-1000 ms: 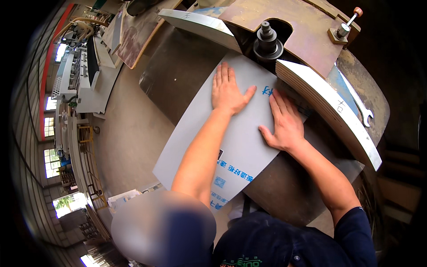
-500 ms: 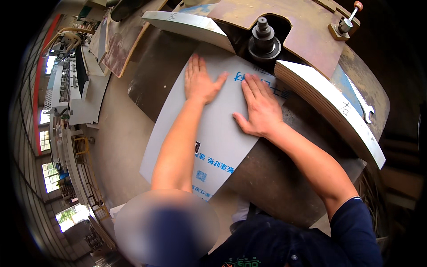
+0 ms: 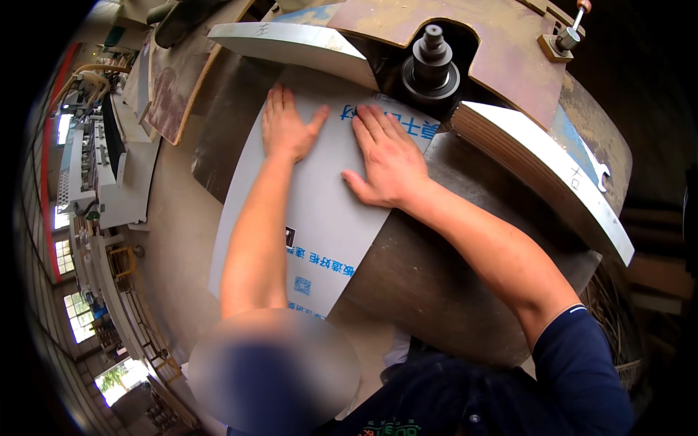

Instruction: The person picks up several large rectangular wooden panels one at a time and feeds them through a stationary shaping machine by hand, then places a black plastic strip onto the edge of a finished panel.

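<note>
A light grey panel (image 3: 323,200) with blue printing lies flat on a dark metal machine table (image 3: 429,254). My left hand (image 3: 287,134) rests palm down on its far left part, fingers stretched forward and thumb spread. To the right, my right hand (image 3: 389,160) lies flat near the panel's right edge, its thumb out to the side. Beyond my hands stands a dark upright spindle (image 3: 430,69) in a recess; I cannot tell whether it turns. The panel's far edge runs along a white-faced fence (image 3: 313,49) left of the spindle. A second curved, layered fence (image 3: 545,160) stands on the right.
A wrench (image 3: 601,173) lies behind the right fence. A clamp with a red knob (image 3: 567,38) stands at the far right on the brown board (image 3: 509,65). Left of the table are a wooden board (image 3: 178,98), the floor and a long machine (image 3: 109,160).
Both hands and the panel have shifted left along the fence, away from the spindle. More of the dark table shows right of the panel. The view has also shifted slightly.
</note>
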A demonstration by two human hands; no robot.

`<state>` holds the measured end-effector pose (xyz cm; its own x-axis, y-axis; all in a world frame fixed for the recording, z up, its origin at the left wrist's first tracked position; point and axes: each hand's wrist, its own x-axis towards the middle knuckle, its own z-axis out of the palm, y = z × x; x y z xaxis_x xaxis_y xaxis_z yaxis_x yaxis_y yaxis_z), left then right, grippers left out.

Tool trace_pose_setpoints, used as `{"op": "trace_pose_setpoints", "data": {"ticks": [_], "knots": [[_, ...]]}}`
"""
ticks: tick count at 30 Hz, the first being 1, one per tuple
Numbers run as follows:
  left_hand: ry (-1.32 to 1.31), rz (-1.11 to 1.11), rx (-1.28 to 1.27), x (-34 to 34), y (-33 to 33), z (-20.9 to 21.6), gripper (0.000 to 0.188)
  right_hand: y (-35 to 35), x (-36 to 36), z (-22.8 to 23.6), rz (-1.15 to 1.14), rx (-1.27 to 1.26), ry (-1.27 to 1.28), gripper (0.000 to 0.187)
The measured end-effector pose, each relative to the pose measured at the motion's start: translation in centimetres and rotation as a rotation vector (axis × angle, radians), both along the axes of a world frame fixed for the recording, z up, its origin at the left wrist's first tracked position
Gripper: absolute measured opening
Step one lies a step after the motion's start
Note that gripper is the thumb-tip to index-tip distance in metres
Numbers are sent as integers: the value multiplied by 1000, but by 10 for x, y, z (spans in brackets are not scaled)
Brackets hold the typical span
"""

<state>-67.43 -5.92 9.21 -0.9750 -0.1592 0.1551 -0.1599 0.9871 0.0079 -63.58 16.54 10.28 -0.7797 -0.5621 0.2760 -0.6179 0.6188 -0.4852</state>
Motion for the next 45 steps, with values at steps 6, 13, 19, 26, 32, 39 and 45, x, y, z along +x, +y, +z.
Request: {"op": "trace_pose_setpoints", "data": {"ticks": [6, 13, 19, 26, 32, 39, 45], "knots": [[17, -9, 16, -5, 0, 0, 90, -2, -1, -6, -23, -29, 38, 80], [30, 41, 33, -10, -16, 3, 91, -10, -2, 0, -21, -32, 31, 80], [-13, 327, 9, 34, -43, 6, 86, -7, 2, -9, -44, 8, 70, 80], [6, 146, 97, 100, -35, 11, 75, 22, 64, -4, -8, 20, -14, 79], [-121, 153, 193, 167, 65, 31, 70, 114, 132, 2, 10, 87, -115, 77], [-39, 116, 249, 206, 201, 26, 63, 248, 173, 10, -31, 167, -149, 76], [4, 86, 99, 220, 279, 2, 70, 315, 178, 7, -52, 156, -106, 76]]}}
